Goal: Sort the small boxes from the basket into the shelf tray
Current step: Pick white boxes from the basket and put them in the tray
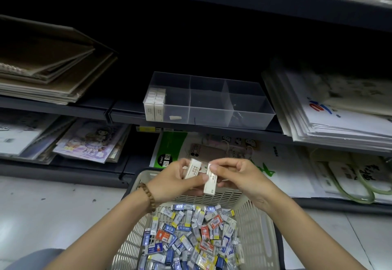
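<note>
A beige plastic basket [257, 225] at the bottom centre is full of several small boxes [191, 233] in blue, white, yellow and orange. Above its far rim, my left hand [171, 181] pinches a small white box [192, 171]. My right hand [239, 176] holds a second white box [210, 181] right beside it, the two boxes close together. On the middle shelf stands a clear divided tray [250, 104]. Its left compartment holds several upright white boxes [154, 105]; the other compartments look empty.
Brown notebooks [48, 72] are stacked on the shelf left of the tray. White paper bags [339, 108] lie to its right. The lower shelf holds picture books [91, 142] and more bags [265, 159]. A pale tiled floor [53, 212] surrounds the basket.
</note>
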